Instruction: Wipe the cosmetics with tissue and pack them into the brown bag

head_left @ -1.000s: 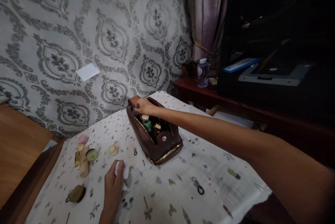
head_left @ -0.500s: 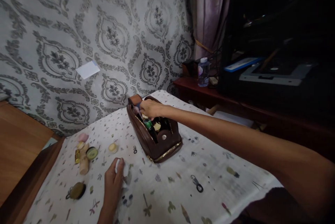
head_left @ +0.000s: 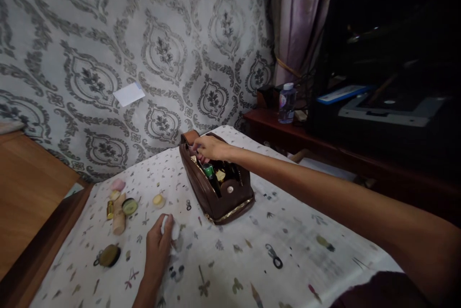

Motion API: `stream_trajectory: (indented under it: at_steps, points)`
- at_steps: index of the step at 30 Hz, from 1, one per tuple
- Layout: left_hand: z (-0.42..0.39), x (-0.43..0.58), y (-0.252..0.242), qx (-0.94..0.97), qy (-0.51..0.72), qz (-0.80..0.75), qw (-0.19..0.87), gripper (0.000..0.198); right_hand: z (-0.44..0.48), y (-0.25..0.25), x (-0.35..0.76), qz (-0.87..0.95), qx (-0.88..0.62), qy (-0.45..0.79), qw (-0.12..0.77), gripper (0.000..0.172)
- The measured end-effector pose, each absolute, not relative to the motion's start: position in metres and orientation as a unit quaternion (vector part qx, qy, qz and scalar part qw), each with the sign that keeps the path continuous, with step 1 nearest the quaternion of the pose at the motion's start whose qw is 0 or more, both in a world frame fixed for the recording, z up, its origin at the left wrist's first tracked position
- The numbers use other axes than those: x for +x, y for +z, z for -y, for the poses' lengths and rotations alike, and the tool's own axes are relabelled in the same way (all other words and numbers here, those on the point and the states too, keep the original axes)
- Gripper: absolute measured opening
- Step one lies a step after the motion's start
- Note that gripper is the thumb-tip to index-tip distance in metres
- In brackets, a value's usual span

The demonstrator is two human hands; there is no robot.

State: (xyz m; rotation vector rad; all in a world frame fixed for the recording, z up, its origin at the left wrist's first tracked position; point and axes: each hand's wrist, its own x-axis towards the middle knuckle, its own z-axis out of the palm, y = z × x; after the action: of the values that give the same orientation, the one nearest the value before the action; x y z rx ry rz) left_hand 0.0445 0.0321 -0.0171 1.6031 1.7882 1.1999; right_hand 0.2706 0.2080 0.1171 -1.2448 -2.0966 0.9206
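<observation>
A brown leather bag point(head_left: 230, 202) with a gold zip lies open on the cloth-covered table. My right hand point(head_left: 211, 148) is over its far end, fingers pinched by a pale lilac thing that is mostly hidden. Inside the bag show a green-topped item point(head_left: 208, 171) and a yellowish item point(head_left: 220, 175). My left hand point(head_left: 158, 241) rests on the cloth, curled around a small whitish object that its fingers partly cover. Just beyond it stands a small cream-coloured jar point(head_left: 158, 201).
Left on the patterned cloth point(head_left: 223, 260) lie a round green-faced tin point(head_left: 129, 206), a beige tube point(head_left: 119, 221), a small gold bottle point(head_left: 110, 209), a pink sponge-like piece point(head_left: 117, 184) and a dark round case point(head_left: 109, 255). A clear bottle point(head_left: 287, 104) stands on the red-brown shelf point(head_left: 262, 118).
The view has shifted slightly, moving the scene to the right. My right hand has lifted a little at the bag's far end. My left hand stays in place.
</observation>
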Motion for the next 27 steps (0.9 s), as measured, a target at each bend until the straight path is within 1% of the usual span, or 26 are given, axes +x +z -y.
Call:
stream_trajectory:
  at_steps: [3,5,6,7,9,11,14,16,18,20,23,25,27]
  points:
    - [-0.032,0.047,-0.015,0.576,0.446,-0.648,0.224,0.045,-0.204,0.124,0.278,0.780,-0.468,0.322,0.261,0.021]
    - [-0.031,0.049,-0.012,0.572,0.451,-0.651,0.216,0.043,-0.197,0.129,0.283,0.788,-0.466,0.289,0.278,0.022]
    - [-0.030,0.050,-0.010,0.574,0.449,-0.651,0.210,0.042,-0.191,0.131,0.285,0.793,-0.462,0.268,0.294,0.024]
    - [-0.029,0.051,-0.008,0.581,0.442,-0.652,0.204,0.042,-0.184,0.131,0.286,0.796,-0.454,0.228,0.330,0.026]
    - [-0.025,0.051,-0.003,0.605,0.421,-0.649,0.188,0.041,-0.165,0.129,0.287,0.799,-0.415,0.170,0.402,0.023]
    - [-0.022,0.050,0.002,0.628,0.396,-0.644,0.182,0.039,-0.141,0.120,0.285,0.809,-0.335,0.188,0.444,0.022]
    - [-0.018,0.046,0.009,0.646,0.367,-0.646,0.175,0.036,-0.100,0.096,0.278,0.839,-0.244,0.262,0.409,0.025]
    - [-0.016,0.038,0.012,0.654,0.358,-0.647,0.159,0.035,-0.076,0.077,0.269,0.868,-0.202,0.287,0.350,0.026]
    - [-0.017,0.023,0.012,0.655,0.349,-0.659,0.119,0.034,-0.060,0.057,0.258,0.888,-0.181,0.302,0.296,0.027]
    - [-0.023,0.000,0.011,0.642,0.342,-0.682,0.071,0.031,-0.053,0.038,0.248,0.897,-0.185,0.310,0.256,0.027]
    - [-0.040,-0.047,0.011,0.598,0.351,-0.720,0.035,0.029,-0.056,0.017,0.235,0.896,-0.219,0.320,0.217,0.028]
    - [-0.053,-0.081,0.015,0.557,0.364,-0.746,0.014,0.027,-0.061,0.007,0.226,0.885,-0.235,0.351,0.195,0.028]
    - [-0.065,-0.115,0.022,0.517,0.380,-0.767,-0.001,0.029,-0.064,-0.002,0.218,0.868,-0.241,0.392,0.187,0.028]
